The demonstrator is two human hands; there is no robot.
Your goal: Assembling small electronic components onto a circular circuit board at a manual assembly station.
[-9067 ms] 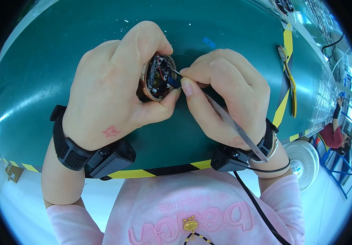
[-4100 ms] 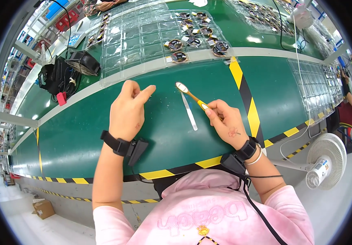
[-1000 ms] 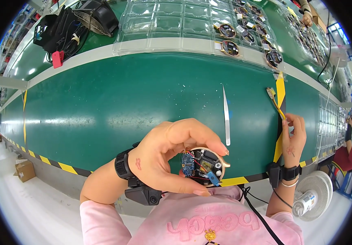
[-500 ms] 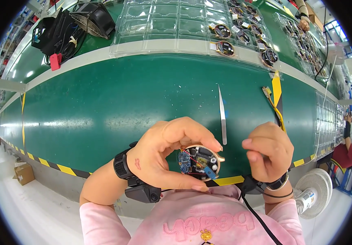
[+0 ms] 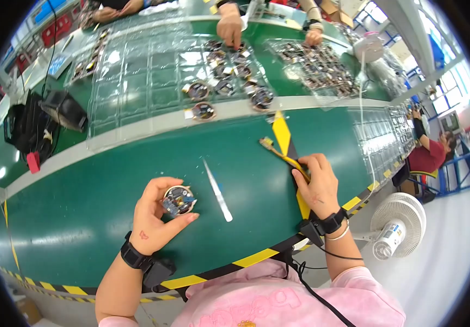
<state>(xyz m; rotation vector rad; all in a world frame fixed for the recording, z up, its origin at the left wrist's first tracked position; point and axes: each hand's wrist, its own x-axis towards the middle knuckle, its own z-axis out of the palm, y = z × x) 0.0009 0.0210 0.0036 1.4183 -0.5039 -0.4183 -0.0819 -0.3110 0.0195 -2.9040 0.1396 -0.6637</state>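
My left hand (image 5: 156, 212) holds a round electronic assembly (image 5: 179, 200) by its rim, between thumb and fingers. Its open face is turned up, showing a small blue circuit board and other parts inside a ring-shaped case. At the right, my right hand (image 5: 318, 185) closes with thumb and fingers on the handle end of a yellow-handled toothbrush (image 5: 282, 155), whose bristled head points away to the far left. Between my hands a pair of metal tweezers (image 5: 217, 191) lies on the green table, tips pointing away.
Clear plastic trays (image 5: 131, 82) stand beyond a pale rail, partly filled with similar round assemblies (image 5: 198, 90). A co-worker's hand (image 5: 229, 27) reaches into one tray. A black fan with cables (image 5: 63, 109) sits at the far left. A white fan (image 5: 398, 226) stands off the table's right.
My right hand has moved out to the toothbrush and taken hold of its handle. My left hand has shifted left and away with the assembly. The view has turned, bringing co-workers' hands into sight.
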